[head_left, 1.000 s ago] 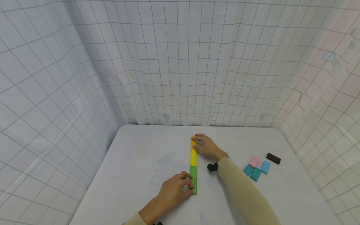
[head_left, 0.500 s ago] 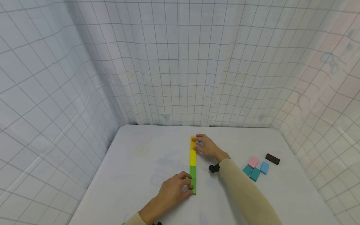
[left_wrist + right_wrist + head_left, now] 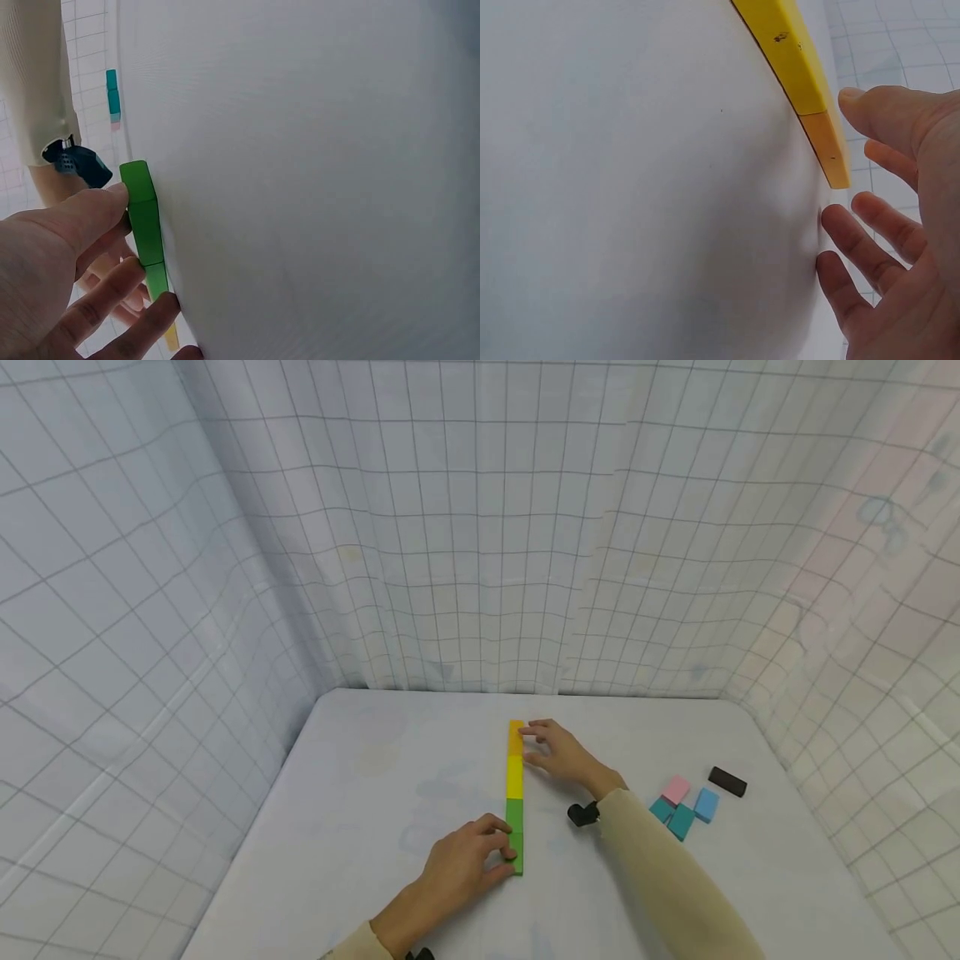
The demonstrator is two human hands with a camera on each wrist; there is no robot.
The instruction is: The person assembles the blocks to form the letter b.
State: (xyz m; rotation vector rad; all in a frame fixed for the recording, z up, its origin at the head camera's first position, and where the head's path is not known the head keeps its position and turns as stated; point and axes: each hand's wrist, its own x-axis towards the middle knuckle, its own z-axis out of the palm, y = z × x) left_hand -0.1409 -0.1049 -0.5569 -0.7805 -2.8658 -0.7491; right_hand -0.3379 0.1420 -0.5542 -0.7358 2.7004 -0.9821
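Yellow block (image 3: pixel 786 56) partly beyond right-wrist view

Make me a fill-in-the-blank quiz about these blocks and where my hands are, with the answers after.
1. The left hand touches the row of blocks at its near end, where the color is ____.
2. The right hand is beside the ____ end of that row.
3. The number of blocks in the row is ____.
4. Among the loose pieces, the one farthest right in the head view is colored ____.

Missing words: green; far; four; black.
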